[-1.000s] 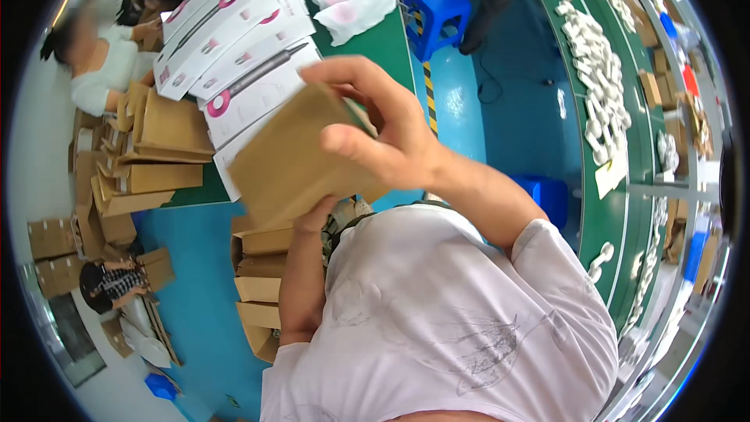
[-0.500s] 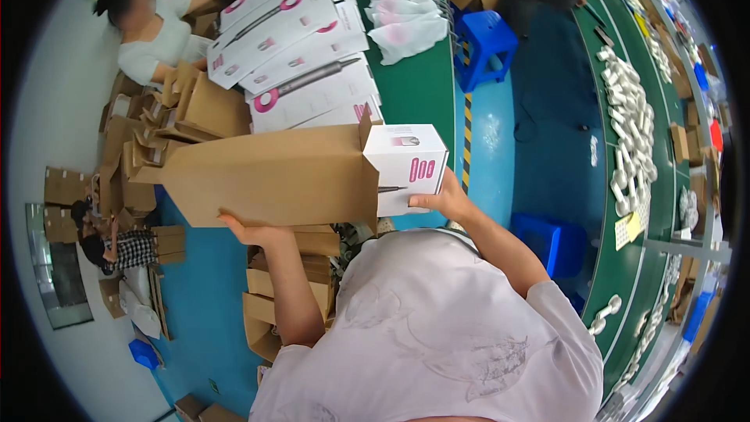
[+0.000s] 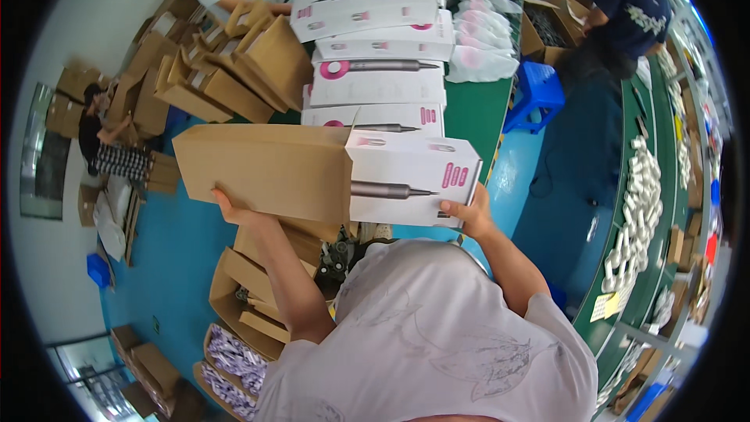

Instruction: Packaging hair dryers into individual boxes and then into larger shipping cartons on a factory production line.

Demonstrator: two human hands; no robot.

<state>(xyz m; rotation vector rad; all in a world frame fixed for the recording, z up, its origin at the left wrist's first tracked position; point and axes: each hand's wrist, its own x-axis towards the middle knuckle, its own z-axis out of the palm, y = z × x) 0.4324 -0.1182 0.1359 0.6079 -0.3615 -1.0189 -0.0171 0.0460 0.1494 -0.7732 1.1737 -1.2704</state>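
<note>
I hold a long brown cardboard sleeve (image 3: 266,170) level in front of my chest. A white product box (image 3: 412,180) with pink marks and a grey wand picture sticks out of its right end, partly inside the sleeve. My left hand (image 3: 233,211) grips the sleeve from below near its left part. My right hand (image 3: 467,215) holds the lower right corner of the white box. Both forearms rise from my pale shirt at the bottom.
More white boxes (image 3: 379,82) lie in a row on the green table (image 3: 476,113) ahead, with folded brown sleeves (image 3: 234,78) to the left. A blue stool (image 3: 535,94) and a person in dark blue stand at right. Cardboard stacks (image 3: 250,297) sit by my left leg.
The sleeve and white box have stayed level while the box has slid deeper into the sleeve's right end. A second ago I held only a folded brown sleeve up close.
</note>
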